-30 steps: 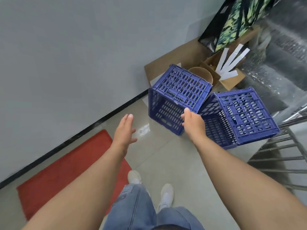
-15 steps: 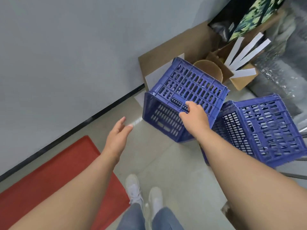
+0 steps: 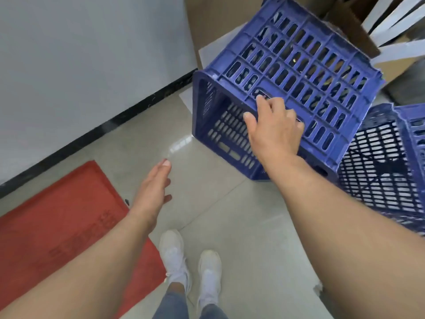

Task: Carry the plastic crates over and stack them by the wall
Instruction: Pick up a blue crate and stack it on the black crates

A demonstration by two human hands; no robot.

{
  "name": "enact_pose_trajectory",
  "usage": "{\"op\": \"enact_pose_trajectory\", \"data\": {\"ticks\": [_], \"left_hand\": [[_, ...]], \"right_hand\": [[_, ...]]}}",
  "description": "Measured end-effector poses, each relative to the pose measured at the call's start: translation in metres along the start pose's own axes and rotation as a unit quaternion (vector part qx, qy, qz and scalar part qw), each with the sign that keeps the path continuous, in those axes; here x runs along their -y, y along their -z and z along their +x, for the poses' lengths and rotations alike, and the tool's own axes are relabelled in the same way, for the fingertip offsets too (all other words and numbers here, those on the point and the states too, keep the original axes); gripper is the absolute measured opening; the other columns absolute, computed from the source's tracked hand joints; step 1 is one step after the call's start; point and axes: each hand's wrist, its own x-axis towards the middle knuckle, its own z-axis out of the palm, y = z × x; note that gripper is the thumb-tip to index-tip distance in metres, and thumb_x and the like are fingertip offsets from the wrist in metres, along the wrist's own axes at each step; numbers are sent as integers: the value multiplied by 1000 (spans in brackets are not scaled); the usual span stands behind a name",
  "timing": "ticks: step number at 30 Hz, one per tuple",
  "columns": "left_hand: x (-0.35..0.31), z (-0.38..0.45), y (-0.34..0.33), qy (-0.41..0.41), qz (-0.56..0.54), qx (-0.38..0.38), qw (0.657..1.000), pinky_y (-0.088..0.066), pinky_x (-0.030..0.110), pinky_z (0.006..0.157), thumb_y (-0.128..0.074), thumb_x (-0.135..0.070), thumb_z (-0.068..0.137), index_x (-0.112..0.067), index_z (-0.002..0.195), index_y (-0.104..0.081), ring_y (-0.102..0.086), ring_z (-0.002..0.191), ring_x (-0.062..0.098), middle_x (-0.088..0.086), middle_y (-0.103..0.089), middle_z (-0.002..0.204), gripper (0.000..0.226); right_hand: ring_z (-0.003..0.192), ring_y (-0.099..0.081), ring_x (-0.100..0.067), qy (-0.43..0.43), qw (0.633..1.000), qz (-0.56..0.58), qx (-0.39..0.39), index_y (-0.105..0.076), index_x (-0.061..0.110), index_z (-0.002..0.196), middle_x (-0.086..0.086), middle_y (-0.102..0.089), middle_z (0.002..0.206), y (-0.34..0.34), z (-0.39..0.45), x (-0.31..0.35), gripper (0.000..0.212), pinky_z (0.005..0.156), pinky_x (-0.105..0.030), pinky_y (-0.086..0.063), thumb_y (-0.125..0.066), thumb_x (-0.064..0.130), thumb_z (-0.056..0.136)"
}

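Observation:
A blue plastic crate (image 3: 299, 63) lies tipped on its side on the tiled floor, close to the grey wall (image 3: 80, 54), with its open mouth facing me. My right hand (image 3: 273, 132) grips its upper side wall at the rim, fingers by the handle slot and thumb curled over the edge into the opening. A second blue crate (image 3: 379, 176) lies on its side just to the right, touching the first. My left hand (image 3: 154, 187) hovers open over the floor, left of and below the first crate, touching nothing.
A red mat (image 3: 57, 222) lies along the wall's black skirting at lower left. Behind the crates stand a cardboard sheet (image 3: 213, 21) and a cardboard box (image 3: 354, 31) with white strips. My white shoes (image 3: 190, 261) stand on bare tiles.
I have stepped closer, so the crates fill more of the view. My right hand has kept hold of the first crate and shifted up its wall. The left hand stays open, lower.

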Motion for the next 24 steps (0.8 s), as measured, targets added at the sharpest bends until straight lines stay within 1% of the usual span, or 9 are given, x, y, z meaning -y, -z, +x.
{"op": "enact_pose_trajectory", "data": {"ticks": [2, 5, 9, 13, 15, 18, 22, 24], "left_hand": [[12, 10, -1, 11, -6, -1, 1000, -45, 34, 94, -37, -48, 97, -29, 144, -36, -48, 118, 13, -10, -44, 132, 50], [24, 20, -5, 19, -24, -7, 1000, -45, 34, 92, -37, -47, 97, -28, 143, -37, -49, 116, 14, -9, -45, 131, 50], [34, 25, -12, 16, -34, -17, 999, -46, 37, 95, -37, -48, 97, -27, 143, -39, -51, 114, 13, -8, -46, 135, 50], [37, 21, -11, 9, -59, -31, 998, -47, 35, 91, -37, -48, 97, -26, 142, -40, -52, 112, 13, -4, -46, 141, 51], [37, 16, -7, 2, -68, -36, 997, -46, 35, 92, -37, -48, 97, -25, 143, -39, -52, 114, 14, -3, -46, 142, 51], [40, 11, 4, -4, -74, -48, 996, -45, 36, 95, -36, -47, 98, -23, 145, -37, -51, 117, 15, -2, -46, 143, 53], [55, 8, 23, 4, -89, -73, 993, -45, 37, 94, -37, -46, 98, -22, 145, -37, -51, 114, 15, 0, -45, 144, 53], [66, 8, 31, 14, -96, -81, 992, -44, 39, 97, -36, -45, 98, -22, 145, -37, -50, 114, 15, 0, -45, 145, 53]], "right_hand": [[127, -41, -38, 6, 1000, -3, -13, -27, 23, 147, -6, -41, 144, -7, 4, 0, 53, 99, -51, -31, -27, 47, 100], [123, -44, -38, 9, 999, -10, -35, -36, 17, 140, -9, -48, 137, -14, 10, 0, 54, 97, -50, -32, -24, 50, 99], [117, -47, -39, 15, 998, -20, -61, -46, 10, 127, -12, -54, 126, -17, 13, -2, 56, 93, -50, -35, -24, 53, 98], [112, -49, -38, 43, 997, -25, -65, -47, 8, 122, -12, -56, 121, -15, 13, -7, 56, 89, -48, -36, -23, 53, 98], [108, -50, -37, 56, 996, -27, -68, -48, 8, 120, -12, -56, 118, -14, 12, -10, 56, 83, -45, -35, -23, 53, 98], [104, -51, -36, 66, 995, -29, -75, -48, 8, 118, -12, -57, 115, -12, 8, -9, 55, 74, -40, -30, -23, 53, 98], [105, -51, -35, 65, 995, -16, -70, -47, 9, 123, -12, -57, 118, -15, -5, 1, 57, 74, -41, -33, -22, 54, 98], [100, -52, -34, 71, 995, -21, -72, -48, 9, 120, -11, -58, 115, -20, -12, 7, 57, 70, -38, -32, -21, 55, 97]]}}
